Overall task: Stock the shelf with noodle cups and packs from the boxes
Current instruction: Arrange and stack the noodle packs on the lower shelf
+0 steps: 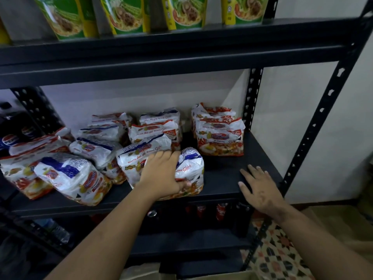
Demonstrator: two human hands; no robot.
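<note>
head | left hand (161, 174) grips noodle pack (187, 168) | right hand (260, 188) flat on shelf (222, 178)

red cans (221, 211) below, patterned floor (280, 257), white wall (333, 118)

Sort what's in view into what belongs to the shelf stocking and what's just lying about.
Job:
noodle packs
pack under the left hand
left hand
middle shelf
green packs above

Lying about:
red cans below
cola bottles at left
patterned floor

Bare shelf board (222, 174) right of the front pack (189, 168); red pack stack (220, 136) blocks behind
</note>
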